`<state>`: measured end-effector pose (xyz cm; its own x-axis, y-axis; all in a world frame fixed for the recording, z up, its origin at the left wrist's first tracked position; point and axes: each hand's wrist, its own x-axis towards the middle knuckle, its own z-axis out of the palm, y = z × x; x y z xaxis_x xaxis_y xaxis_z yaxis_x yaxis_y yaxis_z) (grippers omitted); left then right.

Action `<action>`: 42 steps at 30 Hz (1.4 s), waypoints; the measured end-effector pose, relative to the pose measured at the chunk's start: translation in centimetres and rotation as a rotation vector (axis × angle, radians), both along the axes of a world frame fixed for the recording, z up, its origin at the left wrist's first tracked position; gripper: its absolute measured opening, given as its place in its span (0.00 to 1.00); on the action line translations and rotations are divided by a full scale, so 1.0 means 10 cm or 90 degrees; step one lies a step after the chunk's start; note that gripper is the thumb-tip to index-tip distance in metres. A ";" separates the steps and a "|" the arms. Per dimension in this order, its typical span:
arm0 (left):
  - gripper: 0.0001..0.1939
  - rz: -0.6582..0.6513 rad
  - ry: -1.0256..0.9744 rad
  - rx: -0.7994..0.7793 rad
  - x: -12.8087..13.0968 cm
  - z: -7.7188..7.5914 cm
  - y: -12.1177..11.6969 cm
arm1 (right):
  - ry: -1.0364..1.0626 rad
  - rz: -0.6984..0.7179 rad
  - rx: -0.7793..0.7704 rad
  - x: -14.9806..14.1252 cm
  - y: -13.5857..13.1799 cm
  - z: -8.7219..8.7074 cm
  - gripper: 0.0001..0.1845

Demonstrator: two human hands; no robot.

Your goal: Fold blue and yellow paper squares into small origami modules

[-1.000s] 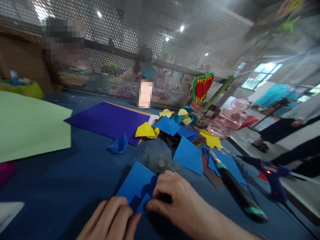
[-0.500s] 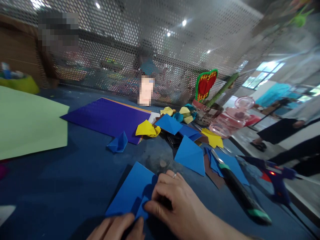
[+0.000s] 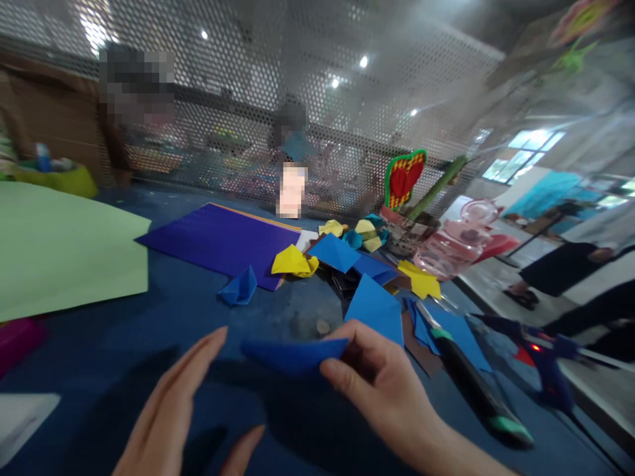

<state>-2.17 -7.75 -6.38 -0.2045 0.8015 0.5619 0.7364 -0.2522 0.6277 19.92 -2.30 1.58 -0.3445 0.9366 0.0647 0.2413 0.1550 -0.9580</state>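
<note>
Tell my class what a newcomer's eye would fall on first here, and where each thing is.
Probably the piece of blue paper near the front, pinched in the right hand, with the open left hand beside it. Next, perhaps, the bright red heart with a green border at the back, right of centre, and the large purple sheet lying left of centre on the table.

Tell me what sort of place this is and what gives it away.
Probably a craft workshop or studio. The signs: blue paper in the right hand, a black-and-green cutter lying ready, and what looks like a glue gun with a red light on.
</note>
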 end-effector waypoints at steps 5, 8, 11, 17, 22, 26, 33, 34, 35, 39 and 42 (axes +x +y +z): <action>0.37 -0.250 -0.336 -0.333 -0.14 0.21 0.06 | 0.255 0.018 -0.244 -0.03 0.07 -0.05 0.15; 0.34 -0.283 -0.479 -0.445 -0.05 0.49 0.04 | 0.277 0.040 -0.264 -0.05 0.06 -0.09 0.16; 0.26 -0.262 -0.513 -0.454 0.02 0.69 0.03 | 0.279 0.060 -0.244 -0.06 0.03 -0.10 0.17; 0.17 -0.235 -0.438 -0.409 -0.03 0.83 0.10 | 0.272 0.052 -0.202 -0.05 0.02 -0.07 0.20; 0.16 -0.264 -0.384 -0.414 -0.09 0.87 0.21 | 0.237 0.057 -0.188 -0.03 0.06 -0.08 0.21; 0.17 -0.288 -0.350 -0.424 -0.14 0.85 0.32 | 0.201 0.069 -0.161 -0.01 0.11 -0.12 0.19; 0.15 -0.301 -0.278 -0.462 -0.13 0.91 0.44 | 0.172 0.069 -0.110 0.02 0.19 -0.13 0.22; 0.15 -0.301 -0.269 -0.465 -0.11 0.92 0.45 | 0.171 0.080 -0.102 0.03 0.20 -0.13 0.22; 0.14 -0.300 -0.260 -0.464 -0.10 0.93 0.46 | 0.162 0.088 -0.088 0.04 0.20 -0.13 0.22; 0.11 -0.301 -0.233 -0.440 -0.08 0.94 0.51 | 0.083 0.086 -0.012 0.09 0.25 -0.14 0.17; 0.11 -0.324 -0.237 -0.459 -0.07 0.95 0.54 | 0.063 0.092 0.002 0.11 0.27 -0.14 0.16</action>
